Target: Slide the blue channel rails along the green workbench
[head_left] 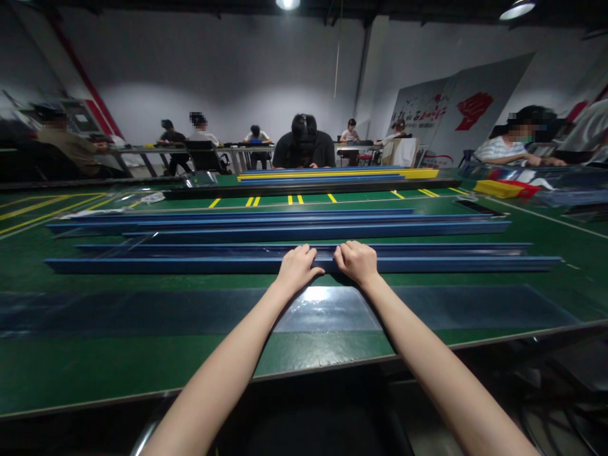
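Our left hand [298, 266] and right hand [357, 261] sit side by side on the long blue channel strip [166, 265], the nearest of its kind, which lies crosswise on the green-topped workbench [118, 367]. Both hands close on it near its middle. The fingers hook over its top edge and the thumbs rest against its near face. How far the fingertips reach down the far side is hidden from us. Gripping at the centre, with the hands almost touching, seems to us a way to keep so long a piece balanced rather than letting one end sag.

Just in front of that strip, toward us, a clear glossy plastic sheet [327, 310] lies flat on the bench, and our forearms pass above it. Behind the strip, more blue strips of the same shape [285, 231] lie parallel to it, apparently set out in rows so each can be reached singly. Further behind it, a yellow strip [342, 173] tops another stack, and a person in a dark shirt [304, 149] sits bent over beyond that.
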### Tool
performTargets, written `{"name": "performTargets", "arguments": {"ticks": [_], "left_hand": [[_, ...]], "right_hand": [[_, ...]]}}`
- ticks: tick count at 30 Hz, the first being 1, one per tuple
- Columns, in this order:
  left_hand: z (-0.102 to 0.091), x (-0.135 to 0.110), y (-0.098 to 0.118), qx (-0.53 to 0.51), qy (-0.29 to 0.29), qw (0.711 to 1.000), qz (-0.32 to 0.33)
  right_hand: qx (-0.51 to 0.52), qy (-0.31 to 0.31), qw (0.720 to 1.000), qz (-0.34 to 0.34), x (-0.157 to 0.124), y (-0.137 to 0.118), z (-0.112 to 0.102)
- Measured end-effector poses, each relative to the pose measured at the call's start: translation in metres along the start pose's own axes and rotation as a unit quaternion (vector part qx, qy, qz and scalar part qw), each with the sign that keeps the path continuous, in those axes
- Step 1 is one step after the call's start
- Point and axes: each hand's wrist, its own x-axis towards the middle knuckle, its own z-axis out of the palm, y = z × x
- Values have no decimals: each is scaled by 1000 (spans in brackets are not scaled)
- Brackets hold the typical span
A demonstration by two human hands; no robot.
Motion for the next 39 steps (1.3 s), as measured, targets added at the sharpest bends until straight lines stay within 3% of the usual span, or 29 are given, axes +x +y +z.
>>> {"name": "performTargets", "arguments": {"ticks": [9,25,39], "left_hand": [[0,-1,-1,1,2,1000,5],[-2,-3,-1,22,-13,999,41],[-7,-2,-4,18,14,999,24]], "right_hand": [[16,-33,999,33,2,-2,6],[18,2,999,40,3,7,9],[-33,-3,982,186,-8,46,9]]}}
